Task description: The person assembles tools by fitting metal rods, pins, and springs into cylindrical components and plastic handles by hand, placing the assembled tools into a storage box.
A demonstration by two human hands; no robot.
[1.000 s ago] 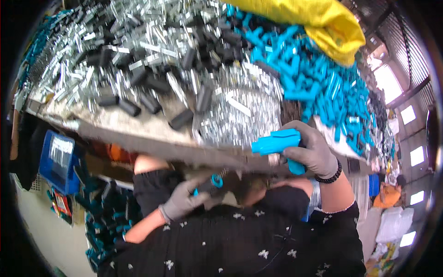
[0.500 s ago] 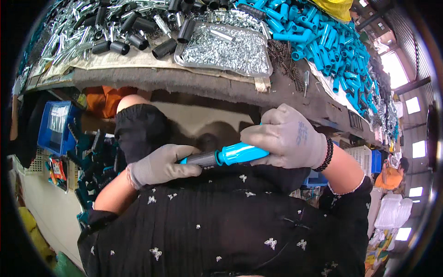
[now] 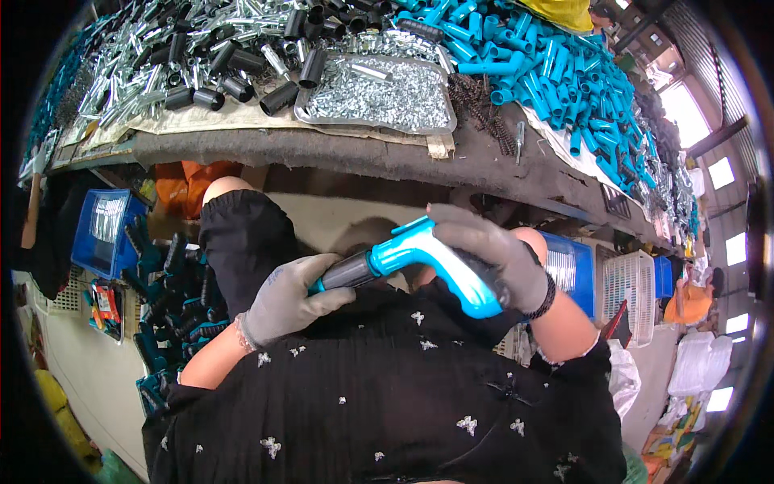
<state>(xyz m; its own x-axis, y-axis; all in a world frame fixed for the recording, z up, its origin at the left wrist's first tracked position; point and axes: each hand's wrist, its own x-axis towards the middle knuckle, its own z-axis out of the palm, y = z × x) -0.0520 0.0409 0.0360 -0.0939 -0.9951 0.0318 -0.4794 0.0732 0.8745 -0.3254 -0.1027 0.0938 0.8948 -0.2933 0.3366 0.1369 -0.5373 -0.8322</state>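
Observation:
A blue pistol-shaped tool with a black front sleeve lies across my lap between my two gloved hands. My left hand is closed round the black sleeve, a bit of blue showing at its tip. Over the curved handle at the other end, my right hand wraps from behind, its fingers partly hidden by the tool. The handle's lower end points down and right, below my right palm. Both gloves are grey.
Ahead, a cloth-covered bench bears a clear tray of small metal parts, black sleeves, blue tubular parts and dark springs. Similar tools are piled left, near a blue crate. A white crate stands right.
The tool's blue handle, earlier covered by my right hand, now shows curving down to the right. My right hand has turned and shifted back along it; my left hand keeps its hold.

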